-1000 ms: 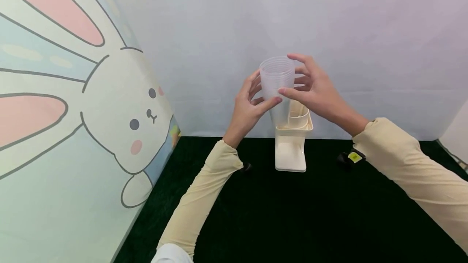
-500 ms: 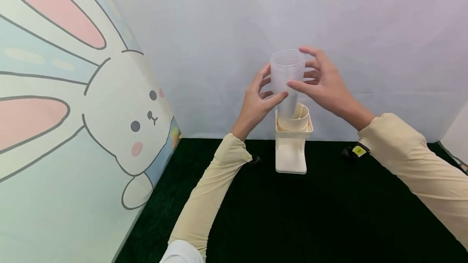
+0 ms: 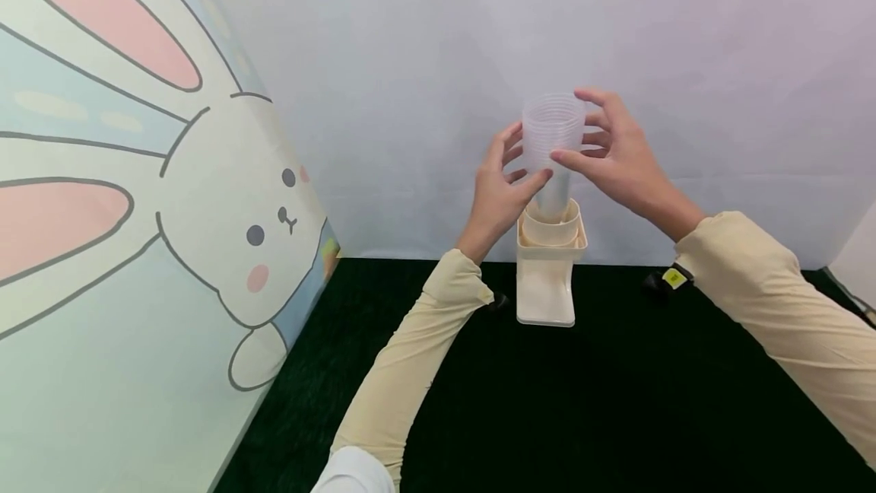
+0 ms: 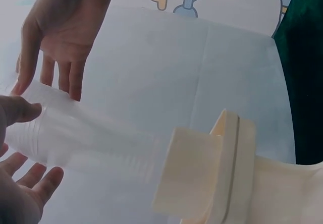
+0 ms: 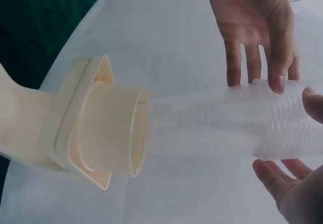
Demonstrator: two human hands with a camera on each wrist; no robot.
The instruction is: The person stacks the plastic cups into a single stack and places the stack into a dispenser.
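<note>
**Cup stack part-seated in dispenser collar: risks and count**

Stack of clear, ribbed plastic cups [image 3: 551, 151] stands upright w/ its lower end inside the round collar of the cream plastic cup dispenser [image 3: 547, 280]; upper half rises clear above the collar. Left hand [image 3: 503, 189] pinches the stack from its side, thumb in front, fingers behind. Right hand [image 3: 616, 154] grips the rim end from the opposite side, thumb and fingers curled round it. Hands are apart, both clamped on the stack.

Risks, judged from this pose:
- Tilt: uneven push from either hand could cock the stack in the collar, so it jams or sits skewed.
- Squeeze: thin walls may buckle under fingertip pressure; the nested cups could then wedge tight.
- Tip-over: dispenser stands free on the dark green felt mat [image 3: 616, 417], unheld; a sideways load high up could rock it or slide it toward the white backdrop sheet [image 3: 424, 59].
- Early release: stack could lean or drop unevenly.

Count: 1 stack (approx. several cups by rim ridges; exact no. cannot be told), 1 dispenser, 2 hands, 2 beige sleeves, 1 rabbit-print side panel [image 3: 137, 211].
</note>
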